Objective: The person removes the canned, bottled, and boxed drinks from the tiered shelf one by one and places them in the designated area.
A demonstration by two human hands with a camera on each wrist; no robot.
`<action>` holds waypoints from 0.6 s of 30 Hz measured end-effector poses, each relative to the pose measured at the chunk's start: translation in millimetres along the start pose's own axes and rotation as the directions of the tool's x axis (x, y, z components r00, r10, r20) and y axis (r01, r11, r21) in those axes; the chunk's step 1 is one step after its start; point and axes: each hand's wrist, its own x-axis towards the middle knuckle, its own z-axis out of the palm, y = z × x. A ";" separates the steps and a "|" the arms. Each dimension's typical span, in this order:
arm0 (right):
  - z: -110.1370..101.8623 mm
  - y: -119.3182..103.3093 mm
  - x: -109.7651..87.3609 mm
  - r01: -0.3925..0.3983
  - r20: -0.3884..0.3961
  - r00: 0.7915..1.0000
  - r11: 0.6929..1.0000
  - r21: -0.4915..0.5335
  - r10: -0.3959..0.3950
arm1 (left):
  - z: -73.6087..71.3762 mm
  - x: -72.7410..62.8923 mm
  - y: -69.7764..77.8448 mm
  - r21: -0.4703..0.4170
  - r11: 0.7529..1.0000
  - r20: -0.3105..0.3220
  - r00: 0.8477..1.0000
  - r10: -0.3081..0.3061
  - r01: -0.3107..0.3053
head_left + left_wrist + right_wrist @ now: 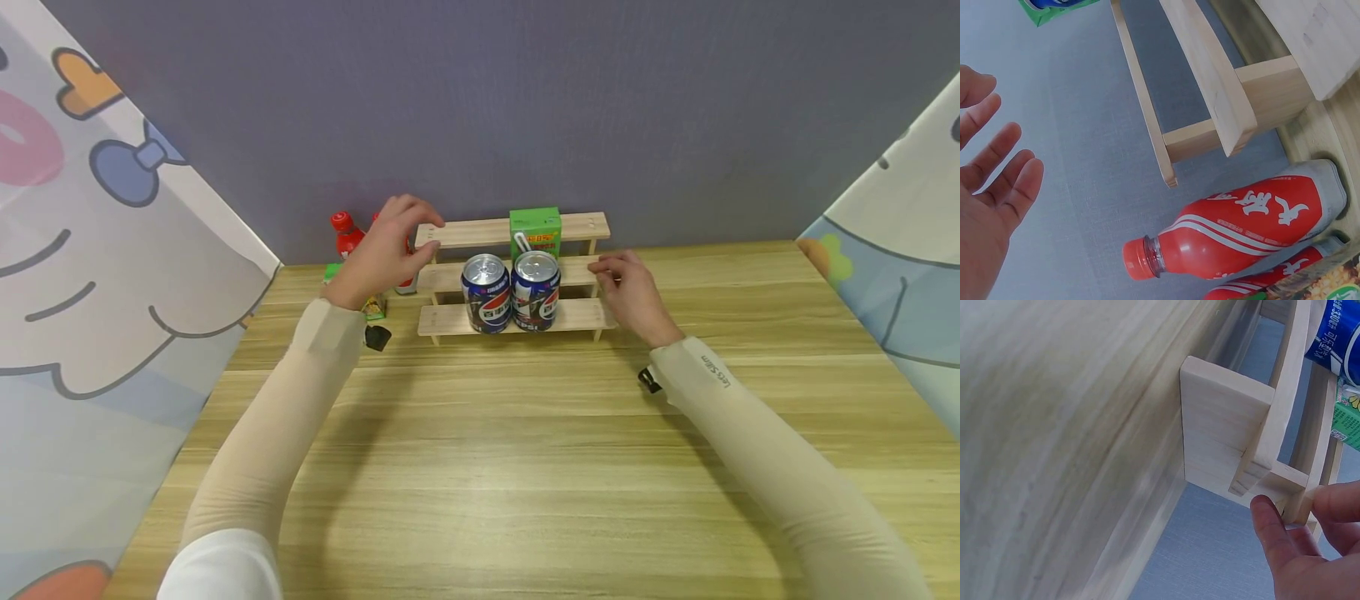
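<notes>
A three-tier wooden rack (450, 320) stands against the back panel. Two dark blue Pepsi cans (487, 293) (536, 292) are side by side on its lowest tier. Behind the right can, a green drink carton (536, 221) is partly hidden. My right hand (633, 292) pinches the right end of the middle tier, thumb and fingers on either side of the wood in the right wrist view. My left hand (382, 252) hovers by the rack's left end, fingers loosely bent and holding nothing. Beneath and beside it stands a red-labelled bottle (1247, 219), largely covered by the hand in the head view.
Left of the rack is a second red bottle (344, 229), with a green and yellow pack (375, 307) in front, partly behind the left wrist. A grey panel (480, 108) rises behind the wood-grain table (495, 467), and cartoon-printed panels flank both sides.
</notes>
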 end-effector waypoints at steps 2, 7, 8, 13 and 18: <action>0.1 0.0 0.0 0.003 -0.003 1.000 1.000 -0.002 -0.003 | 0.5 1.1 0.7 0.001 1.000 -0.005 1.000 0.010 -0.010; 0.2 -0.6 0.2 0.012 -0.006 1.000 1.000 -0.003 -0.012 | 1.1 3.4 2.8 0.000 1.000 -0.007 1.000 0.027 -0.027; 0.2 -0.8 0.2 0.012 -0.006 1.000 1.000 -0.002 -0.012 | 1.2 3.9 3.4 0.000 1.000 -0.005 1.000 0.031 -0.031; 0.6 -1.0 0.0 0.010 -0.008 1.000 1.000 0.000 -0.010 | 1.9 6.9 6.3 0.002 0.999 0.002 0.999 0.042 -0.042; 0.4 -1.0 -0.5 0.016 -0.013 1.000 1.000 -0.008 -0.016 | 2.6 9.7 9.5 0.004 0.999 0.014 0.999 0.035 -0.035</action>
